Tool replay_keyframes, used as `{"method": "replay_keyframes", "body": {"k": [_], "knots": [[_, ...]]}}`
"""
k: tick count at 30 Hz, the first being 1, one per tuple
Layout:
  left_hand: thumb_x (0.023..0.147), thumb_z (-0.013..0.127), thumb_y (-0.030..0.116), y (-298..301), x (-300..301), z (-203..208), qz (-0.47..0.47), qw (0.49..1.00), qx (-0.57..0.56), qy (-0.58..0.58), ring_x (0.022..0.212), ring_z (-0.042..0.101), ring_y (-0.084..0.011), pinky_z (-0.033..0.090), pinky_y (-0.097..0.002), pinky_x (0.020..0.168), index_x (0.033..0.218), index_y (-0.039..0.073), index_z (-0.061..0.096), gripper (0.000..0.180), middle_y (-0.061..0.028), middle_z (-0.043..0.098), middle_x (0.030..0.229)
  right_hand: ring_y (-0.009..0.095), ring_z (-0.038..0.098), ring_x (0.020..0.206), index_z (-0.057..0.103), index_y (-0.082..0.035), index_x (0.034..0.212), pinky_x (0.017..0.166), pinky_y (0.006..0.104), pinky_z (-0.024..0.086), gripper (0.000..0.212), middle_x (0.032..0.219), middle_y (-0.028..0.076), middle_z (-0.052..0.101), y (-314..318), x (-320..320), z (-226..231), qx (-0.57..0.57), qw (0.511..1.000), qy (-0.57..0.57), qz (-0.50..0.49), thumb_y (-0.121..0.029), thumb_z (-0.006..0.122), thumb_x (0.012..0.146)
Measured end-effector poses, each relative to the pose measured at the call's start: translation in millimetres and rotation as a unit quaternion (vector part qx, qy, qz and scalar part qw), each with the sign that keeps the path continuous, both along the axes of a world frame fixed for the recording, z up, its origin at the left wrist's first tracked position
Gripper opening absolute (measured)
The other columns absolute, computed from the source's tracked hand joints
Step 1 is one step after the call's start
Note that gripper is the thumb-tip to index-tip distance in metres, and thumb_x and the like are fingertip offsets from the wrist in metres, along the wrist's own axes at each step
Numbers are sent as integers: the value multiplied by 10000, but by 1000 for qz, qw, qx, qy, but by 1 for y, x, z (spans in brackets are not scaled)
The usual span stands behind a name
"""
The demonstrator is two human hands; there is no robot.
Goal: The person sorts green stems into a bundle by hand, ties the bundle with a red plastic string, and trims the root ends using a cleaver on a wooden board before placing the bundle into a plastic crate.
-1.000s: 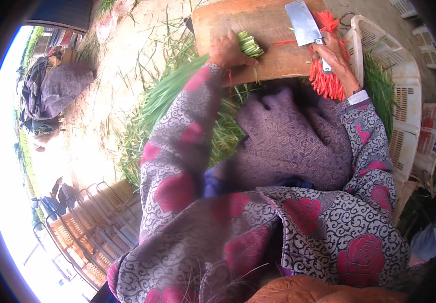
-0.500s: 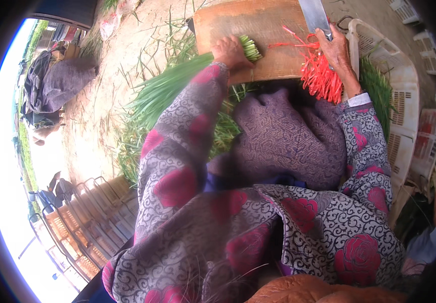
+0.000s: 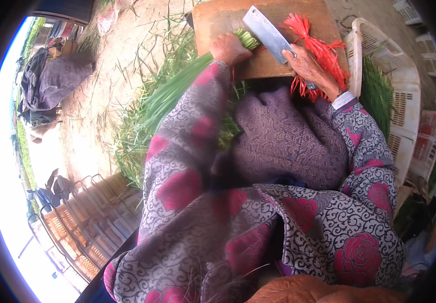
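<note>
My left hand (image 3: 228, 49) is closed around a bundle of chives (image 3: 182, 83), pressing it onto the wooden board (image 3: 215, 20). The pale stem ends poke out to the right of my fingers, and the long leaves trail off the board toward the lower left. In my right hand (image 3: 309, 68) is a cleaver (image 3: 266, 33), its broad blade slanting up and left over the board, a little right of the stem ends and apart from them. Beneath and beside my right hand lies a bunch of red plastic ties (image 3: 319, 48), draped over the board's right edge.
Right of the board stands a white plastic crate (image 3: 405, 101) with greens (image 3: 377, 91) in it. Loose leaves (image 3: 137, 126) litter the ground at left. Stacked crates (image 3: 91, 217) are at lower left, and dark cloth (image 3: 59, 81) lies farther up.
My right hand has swung the cleaver left and down over the board, from upright to slanting toward the stems. The red ties now show more fully. My left hand keeps its hold.
</note>
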State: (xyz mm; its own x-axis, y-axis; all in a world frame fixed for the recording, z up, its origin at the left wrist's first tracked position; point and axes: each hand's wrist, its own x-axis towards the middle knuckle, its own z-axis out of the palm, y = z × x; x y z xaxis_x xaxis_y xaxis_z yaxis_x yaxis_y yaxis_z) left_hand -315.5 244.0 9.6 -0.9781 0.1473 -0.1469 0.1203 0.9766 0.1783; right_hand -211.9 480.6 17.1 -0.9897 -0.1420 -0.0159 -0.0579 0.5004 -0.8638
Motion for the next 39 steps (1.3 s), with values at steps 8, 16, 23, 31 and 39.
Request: {"method": "replay_keyframes", "body": {"k": [8, 16, 23, 31, 39], "knots": [[581, 822, 712, -2, -4, 8, -48, 997, -7, -52, 1328, 517, -363, 443, -441, 1080, 1403, -63, 449, 1189, -255, 531, 1397, 132, 577, 696, 658, 36, 1038, 641, 337, 479, 464, 744, 38, 626, 107, -48, 16, 23, 991, -37, -129, -422, 603, 992], [564, 848, 683, -21, -12, -6, -108, 992, 45, -47, 1314, 485, -464, 408, -482, 1097, 1348, -146, 449, 1209, -351, 504, 1376, 224, 589, 1174, 699, 14, 1172, 999, 345, 451, 422, 1282, 121, 628, 153, -56, 61, 130, 955, 220, -152, -359, 648, 982], [591, 869, 553, -15, 2, -20, -74, 995, 44, 43, 1086, 653, -413, 546, -462, 917, 1201, -124, 565, 961, -291, 655, 1158, 368, 615, 1156, 690, 13, 1083, 941, 416, 486, 317, 1266, 229, 604, 69, -42, 81, 182, 937, 285, -90, -281, 625, 986], [577, 812, 703, -37, 6, -35, -11, 994, 24, 108, 1012, 697, -388, 578, -439, 823, 1176, -128, 549, 1058, -283, 683, 1067, 492, 602, 702, 574, -9, 862, 596, 541, 451, 242, 727, 255, 610, -45, -21, 59, 189, 945, 267, 15, -212, 583, 992], [628, 817, 553, -34, 4, -30, -14, 998, 15, 53, 1000, 719, -347, 581, -440, 835, 1053, -38, 689, 739, -239, 717, 1028, 476, 602, 705, 534, -7, 976, 578, 523, 423, 157, 751, 275, 596, -60, -25, 16, 238, 956, 161, 64, -158, 573, 997]]}}
